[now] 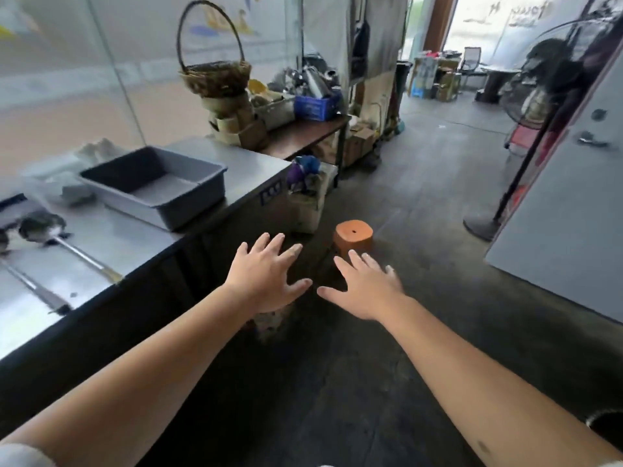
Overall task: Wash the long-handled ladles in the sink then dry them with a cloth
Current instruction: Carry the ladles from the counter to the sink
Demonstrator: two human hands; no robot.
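Two long-handled ladles lie on the steel counter [141, 237] at the left. One ladle [67, 244] has a dark bowl and its handle runs toward the counter's front edge. The second ladle [30, 284] shows mostly its handle. My left hand [266, 274] and my right hand [365, 284] are stretched out in front of me over the dark floor, palms down, fingers spread and straight, holding nothing. Both hands are to the right of the counter and apart from the ladles. No sink is in view.
A grey plastic tub [158, 187] sits on the counter. Beyond it a wooden table [303, 133] carries a wicker basket [215, 75] and a blue crate [315, 106]. An orange stool [354, 235] stands on the floor ahead. A standing fan [539, 106] is at the right.
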